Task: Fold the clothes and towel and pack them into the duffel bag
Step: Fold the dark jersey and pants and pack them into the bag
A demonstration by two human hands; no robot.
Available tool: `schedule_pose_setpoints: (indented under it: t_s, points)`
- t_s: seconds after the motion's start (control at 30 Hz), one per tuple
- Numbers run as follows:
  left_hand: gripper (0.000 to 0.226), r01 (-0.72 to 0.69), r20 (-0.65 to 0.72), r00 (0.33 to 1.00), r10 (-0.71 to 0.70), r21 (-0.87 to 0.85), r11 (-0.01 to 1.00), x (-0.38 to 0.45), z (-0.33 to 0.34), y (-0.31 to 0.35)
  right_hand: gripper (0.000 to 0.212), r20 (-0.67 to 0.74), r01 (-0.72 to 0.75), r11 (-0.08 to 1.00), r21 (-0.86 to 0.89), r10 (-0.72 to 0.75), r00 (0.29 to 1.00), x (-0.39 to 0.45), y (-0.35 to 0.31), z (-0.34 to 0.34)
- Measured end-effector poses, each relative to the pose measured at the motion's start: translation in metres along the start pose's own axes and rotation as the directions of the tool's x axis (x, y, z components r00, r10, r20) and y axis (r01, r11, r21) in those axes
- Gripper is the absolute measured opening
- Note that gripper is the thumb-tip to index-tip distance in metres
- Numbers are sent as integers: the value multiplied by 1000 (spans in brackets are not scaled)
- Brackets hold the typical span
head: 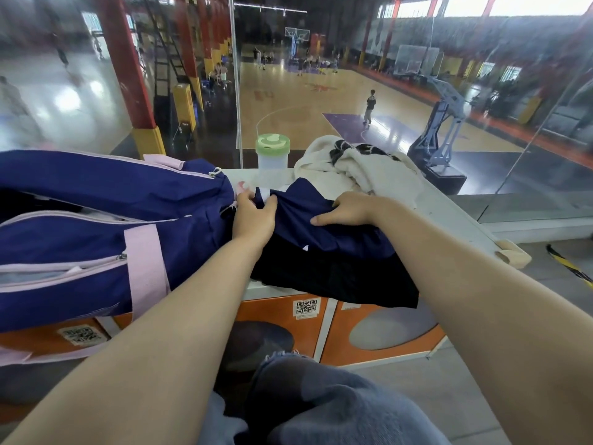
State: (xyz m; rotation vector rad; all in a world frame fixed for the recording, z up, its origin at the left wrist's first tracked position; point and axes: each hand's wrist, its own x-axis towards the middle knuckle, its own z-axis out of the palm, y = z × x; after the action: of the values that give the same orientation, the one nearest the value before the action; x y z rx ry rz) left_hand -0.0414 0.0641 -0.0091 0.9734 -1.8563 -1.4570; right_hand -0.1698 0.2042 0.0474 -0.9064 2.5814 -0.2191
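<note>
Both forearms are being shown bare to the edge of the view, with no sleeves, watch or rings to be seen on the left hand (253, 216) or the right hand (348, 211), while faded blue denim with a frayed hem is being worn below.

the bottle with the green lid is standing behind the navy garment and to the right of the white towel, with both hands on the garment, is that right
One detail is off: the bottle stands to the left of the white towel, not the right. The head view shows it behind the navy garment, between the duffel bag and the towel. Both the left hand and right hand grip the garment.
</note>
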Motion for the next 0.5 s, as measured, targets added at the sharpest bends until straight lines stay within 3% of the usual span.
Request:
schedule_pose_setpoints:
  t_s: [0.1, 0.3, 0.43, 0.5]
  points:
    - [45, -12, -20, 1000, 10, -110, 994, 1, 0, 2, 49, -11, 60, 997, 42, -59, 998, 3, 4, -1]
    - [42, -108, -64, 993, 101, -116, 987, 1, 0, 3, 42, -11, 139, 988, 70, -138, 990, 1, 3, -1]
    - [39, -178, -88, 982, 168, -127, 976, 0, -1, 5, 60, 16, 135, 982, 136, -138, 990, -3, 0, 5]
    - [40, -169, -81, 984, 160, -122, 978, 1, -2, 7, 59, 47, 106, 977, 187, -117, 992, -2, 1, 7]
